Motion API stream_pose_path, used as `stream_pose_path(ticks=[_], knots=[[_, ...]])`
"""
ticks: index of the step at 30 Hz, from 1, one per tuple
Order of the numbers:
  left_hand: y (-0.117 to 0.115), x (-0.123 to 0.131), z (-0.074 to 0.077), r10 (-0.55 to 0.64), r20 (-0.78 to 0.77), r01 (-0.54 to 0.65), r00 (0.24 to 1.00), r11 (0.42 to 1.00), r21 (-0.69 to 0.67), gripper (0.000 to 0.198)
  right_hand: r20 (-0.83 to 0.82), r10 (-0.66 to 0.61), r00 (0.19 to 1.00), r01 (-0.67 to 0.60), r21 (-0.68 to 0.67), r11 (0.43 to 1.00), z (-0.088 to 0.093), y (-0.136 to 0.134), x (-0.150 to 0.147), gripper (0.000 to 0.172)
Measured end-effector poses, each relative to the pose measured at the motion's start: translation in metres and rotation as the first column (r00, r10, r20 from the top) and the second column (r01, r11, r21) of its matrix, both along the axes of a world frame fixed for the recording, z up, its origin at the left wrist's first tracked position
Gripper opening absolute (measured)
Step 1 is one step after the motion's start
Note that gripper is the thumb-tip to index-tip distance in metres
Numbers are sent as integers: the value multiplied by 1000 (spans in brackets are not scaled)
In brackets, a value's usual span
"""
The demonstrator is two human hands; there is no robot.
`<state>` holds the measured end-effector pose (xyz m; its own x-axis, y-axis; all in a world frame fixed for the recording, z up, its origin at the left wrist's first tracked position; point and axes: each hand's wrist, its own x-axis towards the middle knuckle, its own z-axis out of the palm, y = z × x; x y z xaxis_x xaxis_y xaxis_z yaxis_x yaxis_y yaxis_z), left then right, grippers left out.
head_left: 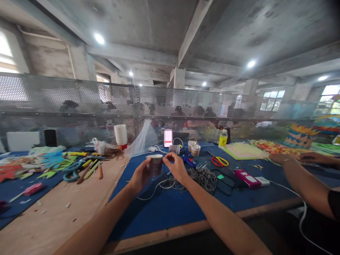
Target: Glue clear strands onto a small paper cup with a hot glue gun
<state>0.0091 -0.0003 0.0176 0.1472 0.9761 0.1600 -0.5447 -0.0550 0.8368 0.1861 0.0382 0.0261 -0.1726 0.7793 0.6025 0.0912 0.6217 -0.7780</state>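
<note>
A paper cup (156, 167) with a pale rim and a grey-brown, ridged, cord-like wrapping round its side is held above the blue table. My left hand (141, 176) grips it from the left, fingers closed round the wall. At the cup's right side, near the rim, the thumb and fingers of my right hand (175, 167) are pinched together; what lies between them is too small to make out. Below and right of that hand, a tangled heap of grey cord (203, 180) lies on the table. Behind it rests a blue glue gun (189, 161).
Red-and-yellow scissors (220, 162), a pink box (247, 178) and a yellow-labelled bottle (223, 138) stand or lie to the right. A lit phone (168, 138) leans at the back. Teal scissors (73, 171) lie left. Another person's arm (302, 186) reaches in from the right.
</note>
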Motion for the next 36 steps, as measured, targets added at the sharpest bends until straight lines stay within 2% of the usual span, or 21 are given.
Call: stream_pose_path(ticks=[17, 36], knots=[[-6, 1, 4, -4, -10, 4, 1000, 1000, -10, 44, -15, -3, 1000, 3, -11, 1000, -1, 2, 1, 21], [-4, -2, 1, -56, 13, 56, 998, 998, -29, 42, -15, 33, 999, -34, -50, 998, -5, 8, 2, 18]])
